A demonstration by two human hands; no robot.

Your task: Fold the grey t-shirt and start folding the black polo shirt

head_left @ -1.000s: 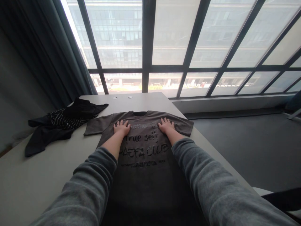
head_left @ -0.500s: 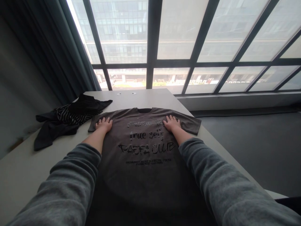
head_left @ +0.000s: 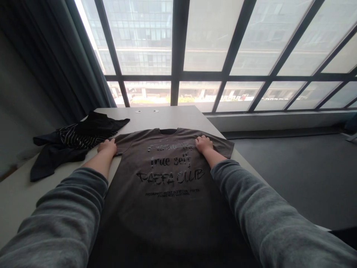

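Pressing a brown T-shirt (head_left: 167, 193) flat on the tabletop (head_left: 25, 201), the left hand (head_left: 107, 146) is gripping its sleeve while the right hand (head_left: 203, 144) is curling loosely at the shoulder.

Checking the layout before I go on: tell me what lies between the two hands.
In the head view, only the T-shirt chest, with printed lettering, lies between the left hand and right hand; nothing rests on it.

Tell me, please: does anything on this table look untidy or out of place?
Yes. The dark clothes lie in a crumpled heap at the table's left edge, while the T-shirt is spread flat. The left hand is on its sleeve, the right hand near its shoulder.
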